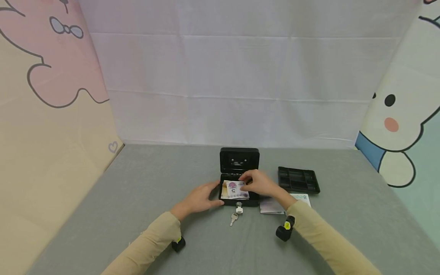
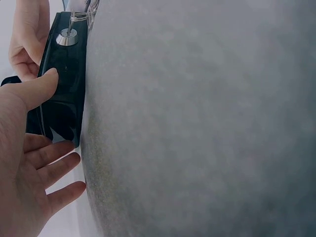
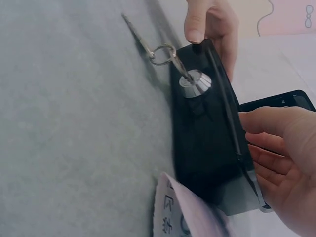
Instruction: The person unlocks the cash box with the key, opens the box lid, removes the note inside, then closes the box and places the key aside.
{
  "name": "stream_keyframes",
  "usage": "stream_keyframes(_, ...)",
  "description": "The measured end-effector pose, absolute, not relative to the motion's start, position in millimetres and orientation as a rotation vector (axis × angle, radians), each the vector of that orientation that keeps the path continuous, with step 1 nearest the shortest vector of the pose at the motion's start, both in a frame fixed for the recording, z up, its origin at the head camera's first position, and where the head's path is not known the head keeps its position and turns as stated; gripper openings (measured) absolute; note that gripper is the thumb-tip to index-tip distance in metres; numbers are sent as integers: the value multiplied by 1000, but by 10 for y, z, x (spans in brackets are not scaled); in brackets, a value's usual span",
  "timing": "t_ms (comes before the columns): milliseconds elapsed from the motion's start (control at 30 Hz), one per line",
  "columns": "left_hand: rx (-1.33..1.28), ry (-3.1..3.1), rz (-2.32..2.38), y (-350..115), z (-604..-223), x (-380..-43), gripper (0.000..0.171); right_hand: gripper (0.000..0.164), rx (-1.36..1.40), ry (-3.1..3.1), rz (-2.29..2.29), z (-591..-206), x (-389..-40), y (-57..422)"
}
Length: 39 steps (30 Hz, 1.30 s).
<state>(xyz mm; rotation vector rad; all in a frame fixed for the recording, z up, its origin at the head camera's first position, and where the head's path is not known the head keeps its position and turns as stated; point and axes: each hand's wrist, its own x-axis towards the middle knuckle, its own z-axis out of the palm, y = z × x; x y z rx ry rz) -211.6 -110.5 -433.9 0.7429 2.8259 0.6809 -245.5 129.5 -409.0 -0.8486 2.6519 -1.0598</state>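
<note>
A black cash box (image 1: 254, 200) stands with its lid (image 1: 239, 160) raised. Several banknotes (image 1: 237, 191) lie inside it. My left hand (image 1: 200, 196) is at the box's left side, thumb by the front corner. In the left wrist view, this hand's (image 2: 29, 177) fingers are spread and nearly straight. My right hand (image 1: 260, 182) reaches over the box's right side, thumb and fingertips apart at the notes. In the right wrist view, no note shows between this hand's (image 3: 286, 148) thumb and fingers. A key (image 1: 239, 209) sits in the front lock, another key (image 1: 234, 219) hanging from its ring.
A black compartment tray (image 1: 299, 180) lies on the grey table (image 1: 120, 198), right of the box. More banknotes (image 1: 271, 206) lie beside the box, partly under my right forearm. A white cloth (image 1: 233, 76) hangs behind, with printed panels at both sides.
</note>
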Motion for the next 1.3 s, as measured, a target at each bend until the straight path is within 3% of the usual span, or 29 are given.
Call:
stream_keyframes(833,757,2825,678,-1108,-4336,-2107,74,21,-987,2820,-801,-4173,-2454,1165)
stream_keyframes(1300,748,2834,686,-1108,-4326,-2098,74,18,-997,2753,-1020,-4118,-2499,1244)
